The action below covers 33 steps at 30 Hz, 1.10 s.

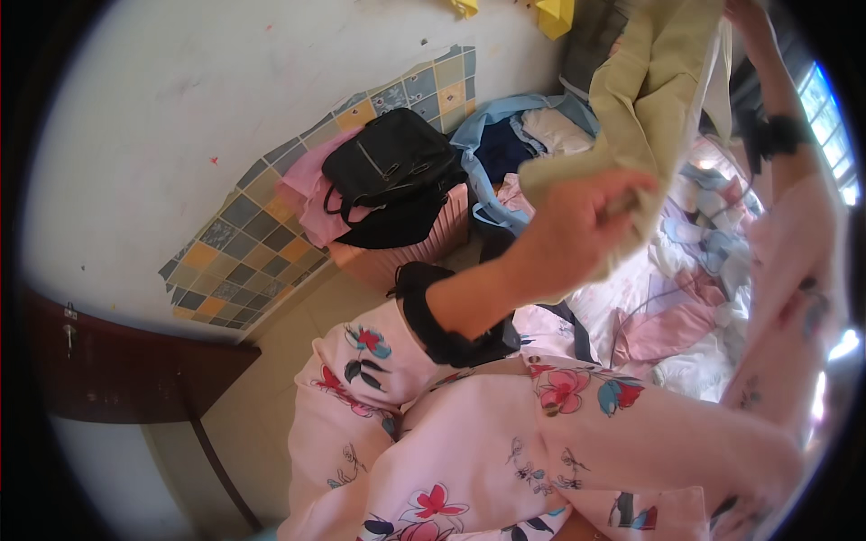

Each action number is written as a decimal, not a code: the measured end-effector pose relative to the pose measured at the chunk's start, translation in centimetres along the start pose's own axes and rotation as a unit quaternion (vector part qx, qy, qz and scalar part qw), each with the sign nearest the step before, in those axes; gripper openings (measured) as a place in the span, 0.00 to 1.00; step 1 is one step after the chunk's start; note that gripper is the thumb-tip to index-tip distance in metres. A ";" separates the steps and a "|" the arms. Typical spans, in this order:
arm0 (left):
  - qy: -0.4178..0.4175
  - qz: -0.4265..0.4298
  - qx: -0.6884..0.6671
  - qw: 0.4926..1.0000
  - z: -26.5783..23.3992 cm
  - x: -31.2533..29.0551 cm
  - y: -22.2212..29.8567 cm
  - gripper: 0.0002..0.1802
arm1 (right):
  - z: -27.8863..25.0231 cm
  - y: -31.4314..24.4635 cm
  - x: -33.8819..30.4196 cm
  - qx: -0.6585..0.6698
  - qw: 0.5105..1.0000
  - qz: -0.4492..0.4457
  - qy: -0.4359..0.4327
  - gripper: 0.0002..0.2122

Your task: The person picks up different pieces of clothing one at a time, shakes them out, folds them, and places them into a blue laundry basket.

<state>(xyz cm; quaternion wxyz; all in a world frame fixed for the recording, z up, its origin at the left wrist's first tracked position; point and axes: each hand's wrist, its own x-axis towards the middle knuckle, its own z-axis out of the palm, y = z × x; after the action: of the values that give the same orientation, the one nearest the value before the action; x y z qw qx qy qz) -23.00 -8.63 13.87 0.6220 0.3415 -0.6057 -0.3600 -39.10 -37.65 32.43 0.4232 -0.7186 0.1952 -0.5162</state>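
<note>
A long khaki garment (631,117) hangs stretched in front of me, reaching from the upper edge down to the middle; its exact kind cannot be told. My left hand (600,221) is closed in a fist on its lower part. High at the upper right, my right hand (747,20) grips the garment's top edge, partly cut off by the picture. Both forearms wear black cuffs below pink floral sleeves. Under and behind the garment lies a heap of crumpled clothes, with a dusty-pink piece (677,316) near the front.
Left of the heap, a black backpack (388,162) sits on a pink ribbed suitcase (410,261) against a tiled wall. A light-blue bag (487,126) with dark and white clothes stands beside it. Dark-red wooden furniture (135,361) is at far left; a bright window (828,126) at right.
</note>
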 end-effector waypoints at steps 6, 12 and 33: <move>-0.031 0.124 0.278 0.952 -0.1 -2.9 1.7 0.09 | 9.0 5.6 1.8 -0.197 0.975 -0.082 0.068 0.13; -0.031 -0.032 0.390 0.920 -4.1 -10.0 3.8 0.11 | 23.7 14.6 -7.6 -0.103 0.967 -0.049 -0.229 0.16; 0.053 -0.464 0.321 0.824 -7.9 -28.0 -5.9 0.25 | 5.8 20.6 -25.1 -0.165 0.860 0.231 -0.424 0.16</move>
<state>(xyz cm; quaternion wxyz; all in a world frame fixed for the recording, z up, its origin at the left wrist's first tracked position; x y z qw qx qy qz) -15.50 12.39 -5.67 0.2678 0.7813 -0.4229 -0.3727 -40.36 -28.97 0.66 0.4472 -0.8616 0.2398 -0.0093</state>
